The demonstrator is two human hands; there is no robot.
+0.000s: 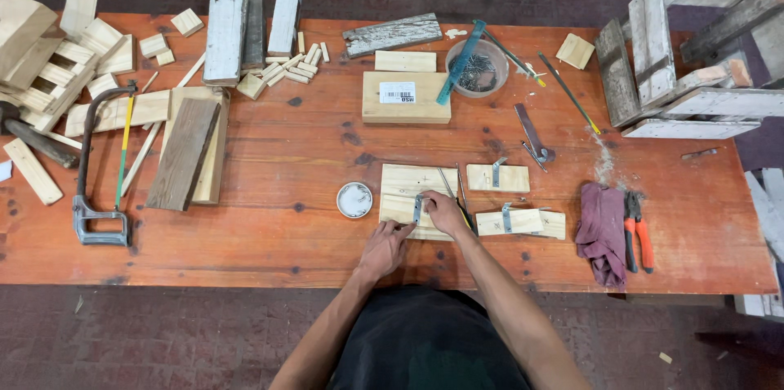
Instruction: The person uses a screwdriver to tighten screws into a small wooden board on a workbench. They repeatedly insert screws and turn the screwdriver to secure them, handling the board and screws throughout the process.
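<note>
While you lean over the long reddish-orange wooden bench (269, 161), it fills most of the view, its left end cut off by the frame. One weathered grey slatted wooden crate (694, 55) sits at the far right corner, partly out of view. A heap of pale wood offcuts (57, 55) crowds the far left, too jumbled to count. One hacksaw with a grey frame (98, 169) lies near it, beside one dark brown plank (184, 153).

Three pale wooden blocks sit before you: the square pale wooden block (404, 194) under your hands, and two smaller pale blocks with metal brackets (498, 178) (518, 222) just to its right. One larger pale board with a white label (406, 98) lies farther back, and behind it one clear round bowl of small dark fasteners (482, 71), their number impossible to tell.

One crumpled maroon rag (603, 231) lies right, touching one pair of orange-handled pliers (637, 231). One small round white lid (354, 200) rests just left of the square block.

Your left hand (384, 247) presses fingertips on that block's near edge, holding nothing. Your right hand (445, 212) pinches a small grey metal bracket (418, 209) on the block; a thin dark tool beside your right fingers is hard to make out.
</note>
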